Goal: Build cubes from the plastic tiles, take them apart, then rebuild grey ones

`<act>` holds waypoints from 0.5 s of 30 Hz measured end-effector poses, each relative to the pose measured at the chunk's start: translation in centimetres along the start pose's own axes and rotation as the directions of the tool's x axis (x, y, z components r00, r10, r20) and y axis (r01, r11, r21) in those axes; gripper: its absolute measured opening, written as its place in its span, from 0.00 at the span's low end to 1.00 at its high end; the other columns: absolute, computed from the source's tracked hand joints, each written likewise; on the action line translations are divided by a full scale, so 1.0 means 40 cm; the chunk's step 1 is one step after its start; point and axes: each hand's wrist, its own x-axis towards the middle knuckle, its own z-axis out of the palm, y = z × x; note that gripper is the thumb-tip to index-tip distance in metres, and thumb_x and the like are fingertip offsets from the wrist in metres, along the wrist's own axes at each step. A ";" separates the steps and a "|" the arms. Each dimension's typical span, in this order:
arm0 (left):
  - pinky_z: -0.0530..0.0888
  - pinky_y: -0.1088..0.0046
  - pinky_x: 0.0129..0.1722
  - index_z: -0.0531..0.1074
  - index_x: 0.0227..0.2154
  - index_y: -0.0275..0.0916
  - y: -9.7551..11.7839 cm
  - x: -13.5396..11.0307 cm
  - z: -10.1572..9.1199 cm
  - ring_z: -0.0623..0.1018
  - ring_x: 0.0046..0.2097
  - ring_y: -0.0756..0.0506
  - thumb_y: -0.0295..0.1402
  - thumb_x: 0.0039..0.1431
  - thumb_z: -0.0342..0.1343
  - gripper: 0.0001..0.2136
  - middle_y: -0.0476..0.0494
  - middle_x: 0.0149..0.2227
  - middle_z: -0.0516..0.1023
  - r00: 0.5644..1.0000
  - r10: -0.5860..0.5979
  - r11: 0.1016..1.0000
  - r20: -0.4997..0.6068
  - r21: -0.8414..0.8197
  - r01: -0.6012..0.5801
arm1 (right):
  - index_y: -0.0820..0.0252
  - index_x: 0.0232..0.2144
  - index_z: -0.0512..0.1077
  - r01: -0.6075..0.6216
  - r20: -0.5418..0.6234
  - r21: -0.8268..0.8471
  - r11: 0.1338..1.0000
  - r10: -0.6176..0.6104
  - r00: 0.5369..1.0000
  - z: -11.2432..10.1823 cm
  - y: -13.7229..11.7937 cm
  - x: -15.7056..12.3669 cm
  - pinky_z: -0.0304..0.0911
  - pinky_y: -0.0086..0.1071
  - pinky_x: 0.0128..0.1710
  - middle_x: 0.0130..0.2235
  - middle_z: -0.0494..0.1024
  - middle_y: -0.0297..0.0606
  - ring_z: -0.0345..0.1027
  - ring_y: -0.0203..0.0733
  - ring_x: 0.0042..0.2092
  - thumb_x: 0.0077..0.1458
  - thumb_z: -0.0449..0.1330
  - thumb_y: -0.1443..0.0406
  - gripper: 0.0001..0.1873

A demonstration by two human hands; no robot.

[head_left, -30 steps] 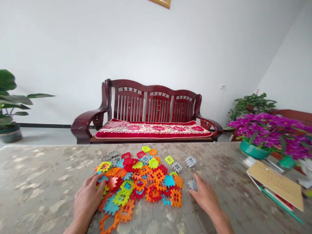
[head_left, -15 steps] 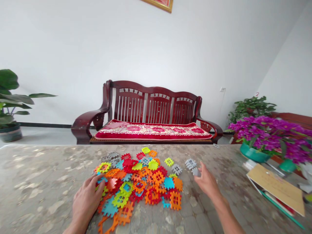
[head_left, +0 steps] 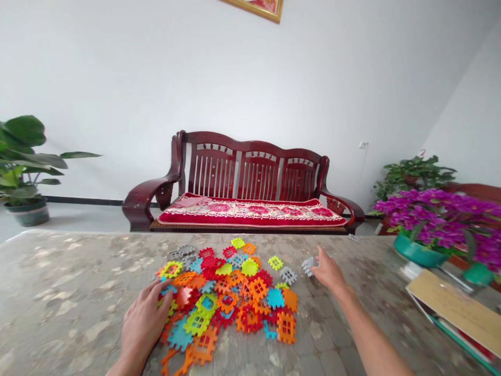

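Interlocking plastic tiles (head_left: 227,300) in red, orange, lime, blue and grey lie in a loose heap on the table. My left hand (head_left: 145,318) rests at the heap's left edge, palm down, its fingers apart over a blue tile (head_left: 168,289). Right of the heap, my right hand (head_left: 327,269) is beside a grey window tile (head_left: 308,267), with thumb and index finger apart at its right edge. Whether another tile lies beneath that hand is hidden. Between it and the heap are a grey tile (head_left: 288,275) and a lime tile (head_left: 275,262).
A single grey tile (head_left: 354,238) lies near the far edge of the patterned table (head_left: 70,292). Purple flowers in a teal pot (head_left: 418,249) and a brown envelope (head_left: 454,297) on papers occupy the right side. Beyond stands a wooden bench (head_left: 250,172).
My right hand has shifted slightly up beside the grey tiles; the second one, visible by the thumb before, no longer shows. My left hand stays at the heap. The view has turned slightly left.
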 end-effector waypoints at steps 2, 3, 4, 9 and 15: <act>0.71 0.61 0.53 0.73 0.51 0.45 0.001 -0.002 -0.001 0.75 0.55 0.40 0.41 0.65 0.40 0.20 0.42 0.58 0.72 1.000 -0.002 1.000 -0.005 -0.009 0.002 | 0.62 0.64 0.54 -0.009 0.000 -0.012 1.000 0.009 1.000 0.001 0.001 -0.004 0.64 0.39 0.48 0.54 0.76 0.48 0.71 0.51 0.53 0.50 0.57 0.66 0.39; 0.70 0.61 0.53 0.73 0.51 0.45 0.002 -0.004 -0.001 0.75 0.55 0.40 0.41 0.65 0.40 0.20 0.42 0.58 0.72 1.000 -0.002 1.000 -0.010 -0.019 0.001 | 0.62 0.64 0.56 -0.001 -0.010 -0.013 1.000 0.001 1.000 0.002 0.002 -0.006 0.64 0.40 0.48 0.54 0.76 0.48 0.70 0.52 0.53 0.50 0.57 0.65 0.38; 0.70 0.61 0.53 0.73 0.51 0.45 0.003 -0.005 -0.001 0.75 0.55 0.40 0.40 0.65 0.41 0.20 0.42 0.58 0.72 1.000 -0.001 1.000 -0.016 -0.029 0.000 | 0.61 0.63 0.58 0.016 -0.028 -0.011 1.000 -0.016 0.999 0.003 0.003 -0.007 0.64 0.40 0.49 0.55 0.75 0.47 0.70 0.53 0.54 0.51 0.57 0.64 0.36; 0.69 0.62 0.54 0.73 0.51 0.44 0.011 -0.013 -0.005 0.74 0.55 0.40 0.39 0.64 0.43 0.18 0.41 0.58 0.72 0.999 -0.012 0.997 -0.042 -0.080 0.008 | 0.58 0.56 0.67 0.186 -0.110 0.101 0.977 -0.175 0.978 0.031 -0.026 -0.017 0.64 0.39 0.51 0.52 0.77 0.44 0.72 0.49 0.52 0.52 0.57 0.62 0.28; 0.71 0.64 0.50 0.68 0.56 0.40 0.018 -0.017 -0.014 0.76 0.53 0.41 0.40 0.66 0.40 0.21 0.38 0.56 0.74 0.992 -0.089 0.978 -0.085 -0.194 0.071 | 0.59 0.51 0.72 0.376 0.011 0.293 0.879 -0.396 0.918 0.090 -0.192 -0.049 0.65 0.34 0.51 0.49 0.80 0.43 0.73 0.43 0.49 0.53 0.55 0.66 0.22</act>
